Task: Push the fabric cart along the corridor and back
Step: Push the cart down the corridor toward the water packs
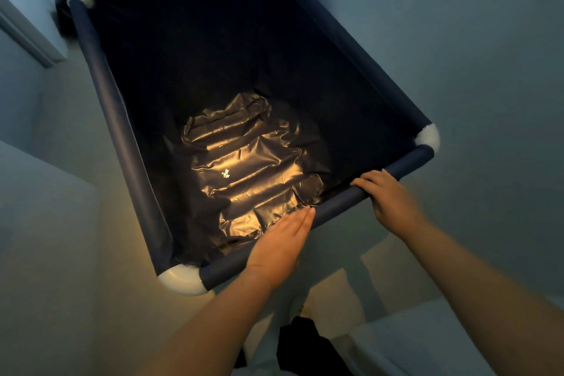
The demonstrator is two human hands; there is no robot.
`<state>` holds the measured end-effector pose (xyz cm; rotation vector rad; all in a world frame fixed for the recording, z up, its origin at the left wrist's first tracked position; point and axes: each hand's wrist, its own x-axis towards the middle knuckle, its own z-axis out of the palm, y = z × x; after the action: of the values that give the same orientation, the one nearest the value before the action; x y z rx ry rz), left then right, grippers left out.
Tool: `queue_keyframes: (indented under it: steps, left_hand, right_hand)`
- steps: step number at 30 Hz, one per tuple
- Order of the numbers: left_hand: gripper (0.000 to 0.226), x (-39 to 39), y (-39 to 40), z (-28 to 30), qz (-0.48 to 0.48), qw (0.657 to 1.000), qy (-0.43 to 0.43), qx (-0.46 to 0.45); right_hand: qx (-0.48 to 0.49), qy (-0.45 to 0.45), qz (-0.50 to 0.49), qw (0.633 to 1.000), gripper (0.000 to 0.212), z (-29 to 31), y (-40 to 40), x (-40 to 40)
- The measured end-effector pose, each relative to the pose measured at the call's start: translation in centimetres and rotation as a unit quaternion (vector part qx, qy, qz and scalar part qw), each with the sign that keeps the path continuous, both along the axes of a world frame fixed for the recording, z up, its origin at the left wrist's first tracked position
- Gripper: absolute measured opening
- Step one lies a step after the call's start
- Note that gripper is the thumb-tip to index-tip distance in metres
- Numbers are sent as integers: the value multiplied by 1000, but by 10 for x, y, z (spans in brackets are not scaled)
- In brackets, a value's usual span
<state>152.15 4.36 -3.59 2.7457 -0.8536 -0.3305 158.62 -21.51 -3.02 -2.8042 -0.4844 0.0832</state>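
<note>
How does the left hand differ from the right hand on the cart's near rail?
The left hand lies flat with fingers straight, resting on the near rail; the right hand curls its fingers over that rail in a grip. The left sits nearer the white corner; the right is farther along. Both touch the same rail of the fabric cart.

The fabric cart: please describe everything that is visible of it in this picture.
The fabric cart is a deep, open-topped bin of dark navy cloth, seen from above and standing skewed in the view. Its rim is a tube frame sleeved in the same cloth, with white corner joints. Inside, only crumpled, shiny lining catching warm light shows at the bottom. The right hand grips the near rail; the left hand lies flat on it, fingers straight. Pale walls stand close on both sides.
</note>
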Motion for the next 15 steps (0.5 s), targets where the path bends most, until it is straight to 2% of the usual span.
queue_keyframes:
  steps: [4, 11, 15]
  left_hand:
    - [86, -17, -3, 4, -11, 1000, 16, 3]
    - [77, -42, -1, 3, -62, 998, -9, 19]
    - [63, -42, 14, 6, -98, 995, -24, 24]
  right_hand:
    - [3, -5, -20, 1000, 54, -4, -6, -26]
    - [24, 10, -62, 998, 58, -2, -2, -67]
    - [6, 38, -125, 991, 52, 7, 18, -86]
